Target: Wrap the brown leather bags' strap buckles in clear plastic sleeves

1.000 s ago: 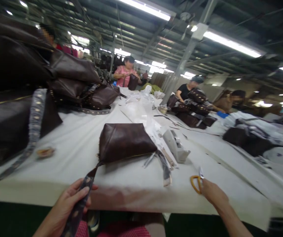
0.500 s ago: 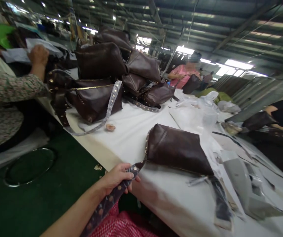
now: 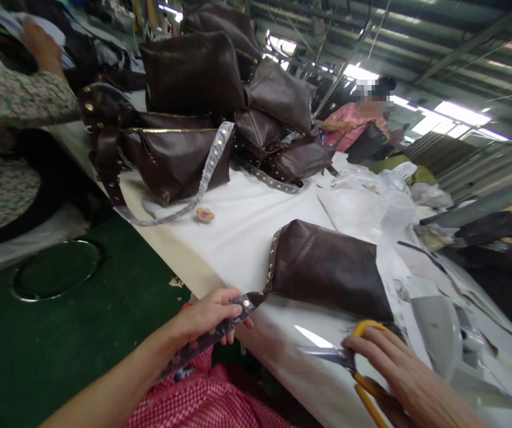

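Observation:
A dark brown leather bag (image 3: 329, 267) lies on the white tabletop near its front edge. Its studded strap (image 3: 233, 318), wrapped in clear film, runs from the bag's left corner toward my lap. My left hand (image 3: 220, 312) is closed around this strap, thumb on top. At the lower right, my right hand (image 3: 383, 362) grips yellow-handled scissors (image 3: 351, 359). The scissors' blades are apart and point left, in front of the bag and not touching the strap.
More brown bags (image 3: 188, 77) are piled at the back left, one with a film-wrapped strap (image 3: 213, 157). A grey tape dispenser (image 3: 447, 333) stands at the right. Plastic bags (image 3: 385, 196) lie beyond. A co-worker's sleeve (image 3: 19, 98) is at far left; a person in pink (image 3: 349, 128) works behind.
My right hand has come into view from the lower right with scissors, blades apart. My left hand still holds the strap in about the same place. The camera view has shifted slightly.

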`<control>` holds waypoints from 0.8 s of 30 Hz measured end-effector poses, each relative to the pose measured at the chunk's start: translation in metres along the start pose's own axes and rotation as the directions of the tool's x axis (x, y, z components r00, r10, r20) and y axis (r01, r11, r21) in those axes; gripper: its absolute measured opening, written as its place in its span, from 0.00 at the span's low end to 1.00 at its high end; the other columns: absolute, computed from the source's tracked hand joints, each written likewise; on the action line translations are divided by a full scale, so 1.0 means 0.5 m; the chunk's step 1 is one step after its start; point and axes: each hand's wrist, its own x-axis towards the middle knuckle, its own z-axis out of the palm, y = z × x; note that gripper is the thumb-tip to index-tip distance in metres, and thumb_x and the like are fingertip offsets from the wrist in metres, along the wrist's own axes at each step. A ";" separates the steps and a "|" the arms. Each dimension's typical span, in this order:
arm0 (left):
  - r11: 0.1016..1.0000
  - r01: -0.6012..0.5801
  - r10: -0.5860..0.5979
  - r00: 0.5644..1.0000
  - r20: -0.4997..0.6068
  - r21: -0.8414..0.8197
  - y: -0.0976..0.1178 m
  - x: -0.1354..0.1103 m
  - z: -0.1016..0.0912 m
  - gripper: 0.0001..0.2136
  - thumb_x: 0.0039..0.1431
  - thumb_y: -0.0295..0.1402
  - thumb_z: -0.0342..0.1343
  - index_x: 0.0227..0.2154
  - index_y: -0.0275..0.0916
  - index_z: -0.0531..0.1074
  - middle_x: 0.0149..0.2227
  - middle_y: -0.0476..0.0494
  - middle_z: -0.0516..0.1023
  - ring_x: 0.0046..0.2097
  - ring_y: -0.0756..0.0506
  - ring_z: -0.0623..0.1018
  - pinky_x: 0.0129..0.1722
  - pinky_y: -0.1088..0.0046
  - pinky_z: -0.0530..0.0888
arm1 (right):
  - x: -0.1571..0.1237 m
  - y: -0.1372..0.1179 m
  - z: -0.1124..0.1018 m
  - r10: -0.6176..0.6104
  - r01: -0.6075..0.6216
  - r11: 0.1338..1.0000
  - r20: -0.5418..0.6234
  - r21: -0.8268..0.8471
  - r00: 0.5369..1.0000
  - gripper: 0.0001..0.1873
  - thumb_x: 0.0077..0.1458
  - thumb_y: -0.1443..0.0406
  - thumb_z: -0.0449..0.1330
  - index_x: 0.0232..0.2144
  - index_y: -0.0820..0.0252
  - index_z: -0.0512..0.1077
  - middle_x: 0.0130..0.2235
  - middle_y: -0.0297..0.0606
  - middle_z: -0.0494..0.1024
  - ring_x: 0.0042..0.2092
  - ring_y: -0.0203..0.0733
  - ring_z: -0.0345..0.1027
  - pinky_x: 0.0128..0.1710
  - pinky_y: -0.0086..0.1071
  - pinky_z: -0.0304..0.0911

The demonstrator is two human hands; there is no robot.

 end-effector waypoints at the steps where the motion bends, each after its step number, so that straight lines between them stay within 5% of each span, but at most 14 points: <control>1: 1.000 0.001 -0.001 1.000 0.002 0.023 -0.003 -0.002 0.004 0.12 0.54 0.36 0.53 0.39 0.35 0.68 0.39 0.40 0.80 0.21 0.54 0.73 0.19 0.80 0.68 | 0.038 -0.011 -0.007 -0.028 0.029 0.999 0.041 -0.018 0.999 0.15 0.54 0.69 0.53 0.45 0.54 0.68 0.40 0.42 0.72 0.39 0.48 0.68 0.37 0.38 0.66; 7: 0.994 -0.005 -0.001 0.998 0.058 0.110 -0.005 -0.015 0.017 0.12 0.54 0.32 0.50 0.40 0.36 0.69 0.39 0.43 0.78 0.21 0.55 0.72 0.20 0.80 0.68 | 0.170 -0.050 -0.044 -0.070 0.087 0.986 0.124 -0.142 0.990 0.06 0.51 0.66 0.58 0.35 0.54 0.69 0.35 0.40 0.71 0.39 0.49 0.65 0.39 0.42 0.59; 21: 0.997 0.029 -0.043 0.979 0.201 0.076 0.003 -0.017 0.012 0.11 0.56 0.31 0.51 0.42 0.36 0.70 0.40 0.44 0.79 0.23 0.55 0.72 0.23 0.80 0.68 | 0.188 -0.043 -0.035 -0.193 0.217 0.967 0.171 -0.133 0.966 0.07 0.47 0.68 0.60 0.31 0.54 0.68 0.33 0.35 0.69 0.34 0.42 0.60 0.37 0.36 0.52; 24: 0.997 0.057 -0.068 0.971 0.231 0.056 0.005 -0.015 0.012 0.11 0.57 0.31 0.51 0.42 0.36 0.70 0.33 0.47 0.78 0.23 0.55 0.71 0.22 0.81 0.67 | 0.194 -0.044 -0.023 -0.223 0.243 0.967 0.211 -0.074 0.952 0.07 0.48 0.68 0.60 0.32 0.54 0.68 0.33 0.35 0.69 0.34 0.41 0.60 0.37 0.36 0.52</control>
